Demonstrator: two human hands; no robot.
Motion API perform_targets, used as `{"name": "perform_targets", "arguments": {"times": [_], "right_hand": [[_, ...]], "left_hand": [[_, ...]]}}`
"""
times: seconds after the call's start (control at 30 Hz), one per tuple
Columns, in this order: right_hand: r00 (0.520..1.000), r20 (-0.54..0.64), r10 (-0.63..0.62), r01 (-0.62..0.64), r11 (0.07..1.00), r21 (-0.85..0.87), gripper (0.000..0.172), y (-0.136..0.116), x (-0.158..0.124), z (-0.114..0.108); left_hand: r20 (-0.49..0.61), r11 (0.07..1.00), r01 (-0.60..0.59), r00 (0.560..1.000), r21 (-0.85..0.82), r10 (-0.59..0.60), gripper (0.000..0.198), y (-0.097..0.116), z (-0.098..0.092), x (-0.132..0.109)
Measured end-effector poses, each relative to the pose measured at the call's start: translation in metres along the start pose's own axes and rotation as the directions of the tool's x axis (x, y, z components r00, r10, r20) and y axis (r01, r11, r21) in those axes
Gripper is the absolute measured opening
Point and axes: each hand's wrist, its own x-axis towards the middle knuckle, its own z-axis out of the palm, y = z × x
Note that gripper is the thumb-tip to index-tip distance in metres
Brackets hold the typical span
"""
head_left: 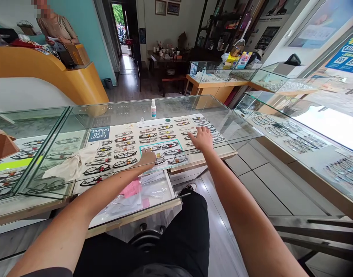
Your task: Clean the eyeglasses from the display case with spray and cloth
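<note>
My left hand (149, 158) is over the front part of the glass display case (176, 109), its fingers curled closed. What they hold, if anything, is hidden; a small yellowish patch shows just beside the fingertips. Around and below it lie eyeglasses (162, 148) inside a teal-bordered rectangle. Farther right, my right hand (203, 138) is over the case with its fingers spread apart, and rows of eyeglasses show beneath and around it. A white spray bottle (153, 109) stands upright on the glass, with a small clear cap (142, 120) near it. A cream cloth (74, 161) lies crumpled to the left.
Below my left forearm, a pulled-out drawer (153, 192) holds plastic bags and pink paper. More glass cases with eyeglasses (288, 130) stand at the right. A person (59, 29) stands behind the curved orange counter (78, 80). A brown box (3, 146) is at the left edge.
</note>
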Motion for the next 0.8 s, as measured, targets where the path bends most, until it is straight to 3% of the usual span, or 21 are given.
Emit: {"name": "perform_targets", "arguments": {"times": [0.13, 0.37, 0.53, 0.67, 0.8], "right_hand": [[1.000, -0.013, -0.003, 0.004, 1.000, 0.026, 0.077, 0.000, 0.000, 0.000], [1.000, -0.012, -0.002, 0.003, 0.999, 0.032, 0.077, -0.001, 0.000, 0.000], [1.000, -0.011, -0.002, 0.003, 0.999, 0.035, 0.077, 0.001, 0.002, 0.002], [1.000, -0.007, -0.003, 0.003, 1.000, 0.031, 0.077, 0.001, 0.002, 0.001], [1.000, -0.011, -0.004, 0.005, 1.000, 0.029, 0.076, -0.001, 0.001, -0.001]], "left_hand": [[0.020, 0.997, -0.022, 1.000, -0.078, 0.023, 0.024, 0.011, -0.011, -0.043], [0.127, 0.965, -0.144, 0.976, -0.221, 0.175, 0.020, 0.032, -0.033, -0.134], [0.075, 0.884, -0.240, 0.953, -0.401, 0.293, 0.014, 0.045, -0.072, -0.182], [-0.073, 0.867, -0.335, 0.940, -0.369, 0.332, 0.022, 0.038, -0.121, -0.191], [-0.146, 0.940, -0.261, 0.961, -0.218, 0.233, 0.025, 0.016, -0.155, -0.161]]}}
